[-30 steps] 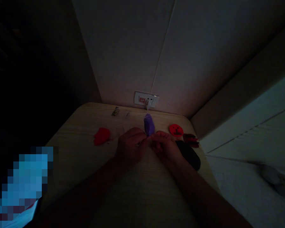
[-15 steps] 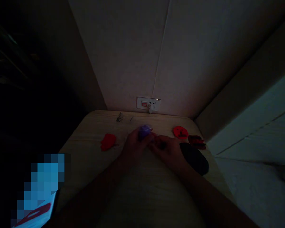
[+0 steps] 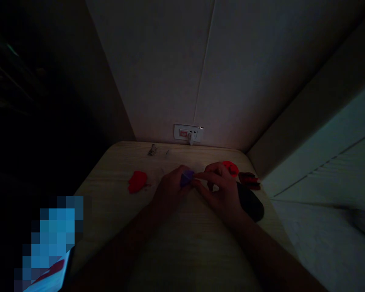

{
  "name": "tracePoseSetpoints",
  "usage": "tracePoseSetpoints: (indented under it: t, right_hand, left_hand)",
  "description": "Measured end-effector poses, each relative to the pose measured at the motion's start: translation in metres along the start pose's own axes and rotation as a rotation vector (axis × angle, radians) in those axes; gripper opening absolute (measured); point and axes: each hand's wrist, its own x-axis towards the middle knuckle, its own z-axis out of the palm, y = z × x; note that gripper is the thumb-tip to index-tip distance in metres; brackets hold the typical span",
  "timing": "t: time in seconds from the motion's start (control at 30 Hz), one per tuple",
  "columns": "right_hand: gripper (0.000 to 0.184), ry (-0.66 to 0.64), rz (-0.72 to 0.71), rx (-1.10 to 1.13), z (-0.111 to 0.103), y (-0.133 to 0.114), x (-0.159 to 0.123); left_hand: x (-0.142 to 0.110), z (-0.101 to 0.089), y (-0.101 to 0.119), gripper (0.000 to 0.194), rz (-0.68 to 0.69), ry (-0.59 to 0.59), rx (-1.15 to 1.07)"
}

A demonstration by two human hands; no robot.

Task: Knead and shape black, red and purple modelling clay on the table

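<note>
A small purple packet (image 3: 187,178), with a shiny film-like surface, is between my two hands above the middle of the wooden table. My left hand (image 3: 172,187) wraps round its left side, fingers closed. At its right edge my right hand (image 3: 220,190) pinches with thumb and forefinger, the other fingers curled. To the left lies a flat red piece (image 3: 137,181) with a notched edge. Just behind my right hand sits a round red disc (image 3: 231,168), partly covered by that hand. A black oval thing (image 3: 251,202) lies partly under my right wrist. The light is very dim.
Dark red strips (image 3: 249,181) lie near the right edge of the table (image 3: 182,239). Dark-marked clear scraps (image 3: 152,150) are at the back. A wall socket (image 3: 188,133) with a plug sits just above the table. A lit screen (image 3: 53,269) shows at lower left.
My right hand has shifted up, its forefinger now stretched to the packet's edge and covering part of the red disc. The purple packet has turned and sits slightly lower.
</note>
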Motion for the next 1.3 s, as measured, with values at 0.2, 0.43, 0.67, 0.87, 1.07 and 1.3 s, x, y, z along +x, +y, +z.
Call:
tracePoseSetpoints:
  t: [0.2,0.43,0.67,0.87,1.07,1.3]
  right_hand:
    - [0.007,-0.08,0.097,0.144,0.001,-0.001,0.001]
    - [0.005,-0.232,0.156,0.269,-0.001,-0.004,0.001]
    - [0.016,-0.211,0.062,0.149,-0.005,0.0,0.001]
    - [0.017,-0.268,0.003,0.076,-0.007,0.0,0.005]
    - [0.017,-0.266,0.105,0.214,-0.003,0.009,0.001]
    - [0.024,-0.276,0.216,0.256,0.004,0.011,-0.001]
  left_hand:
    - [0.002,-0.002,0.002,0.018,-0.115,0.008,0.16]
    - [0.002,-0.004,0.005,0.008,-0.143,-0.105,0.111]
    - [-0.001,-0.004,0.005,0.016,-0.047,-0.16,0.105]
    - [-0.002,-0.004,0.003,0.024,0.008,-0.158,0.091]
    - [-0.002,-0.003,0.004,0.018,-0.006,-0.158,0.16]
    - [-0.002,-0.006,0.002,0.034,0.001,-0.16,0.242]
